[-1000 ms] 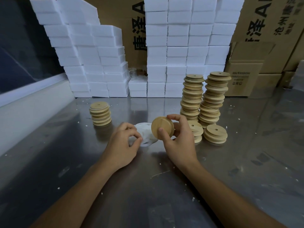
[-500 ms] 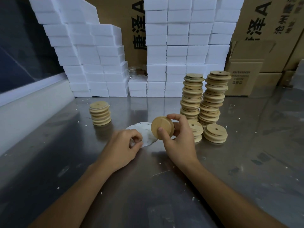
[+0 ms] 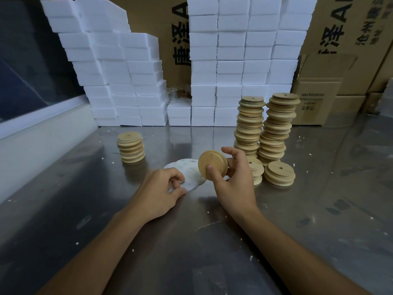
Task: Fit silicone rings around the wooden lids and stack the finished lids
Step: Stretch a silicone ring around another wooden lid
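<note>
Table point(image 3: 319, 209): a steel surface spreads before you, scuffed and dotted with white crumbs.
Cardboard cartons point(image 3: 350, 28): brown boxes with black printed characters stand along the far edge, behind everything else.
Foam blocks point(image 3: 240, 60): white bricks are piled in two walls against the cartons, one at far left, one at centre.
Tall lid stacks point(image 3: 265, 126): two columns of bare wooden lids rise side by side at your right, in front of the foam, both leaning a little.
Finished stack point(image 3: 130, 147): a short pile of wooden lids stands alone to your left, well apart from the tall columns; pale bands show between its layers.
Low lid piles point(image 3: 279, 173): two short piles sit in front of the tall columns; the nearer-left one is partly hidden behind your right hand.
Silicone rings point(image 3: 187, 170): a flat heap of white discs with small holes lies on the steel between your hands.
Right hand point(image 3: 234, 182): you grip one wooden lid point(image 3: 210, 165) on edge above the heap, thumb on its near face, fingers curled behind it.
Left hand point(image 3: 159, 194): your fingers are curled at the near edge of the heap, thumb and fingertips pinching at a ring; whether it has lifted clear I cannot tell.
</note>
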Motion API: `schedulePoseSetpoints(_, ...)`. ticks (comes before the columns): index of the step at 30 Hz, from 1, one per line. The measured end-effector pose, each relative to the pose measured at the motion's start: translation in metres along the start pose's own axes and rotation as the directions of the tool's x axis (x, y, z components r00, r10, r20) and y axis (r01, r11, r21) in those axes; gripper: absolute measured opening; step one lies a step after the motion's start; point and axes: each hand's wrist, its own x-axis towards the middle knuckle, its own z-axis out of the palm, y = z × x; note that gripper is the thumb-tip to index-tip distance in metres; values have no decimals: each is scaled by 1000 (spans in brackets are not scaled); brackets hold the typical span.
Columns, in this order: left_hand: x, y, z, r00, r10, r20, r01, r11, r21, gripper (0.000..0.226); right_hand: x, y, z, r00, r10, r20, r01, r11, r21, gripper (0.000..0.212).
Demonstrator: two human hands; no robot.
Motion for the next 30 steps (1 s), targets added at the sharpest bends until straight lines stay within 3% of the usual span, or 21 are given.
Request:
schedulePoseSetpoints(15, 3, -4, -16, 995, 55, 82, -59, 997, 54, 12, -1, -3, -2, 1000, 27, 11, -27, 1000, 6, 38)
schedulePoseSetpoints(21, 2, 1, -17, 986, 135, 99, -152, 970, 192, 14, -1, -3, -3, 1000, 19, 13, -19, 1000, 0, 38)
schedulePoseSetpoints(30, -2, 12, -15, 973, 228, 22, -228, 949, 217, 10, -1, -2, -2, 1000, 22, -5, -22, 1000, 13, 39)
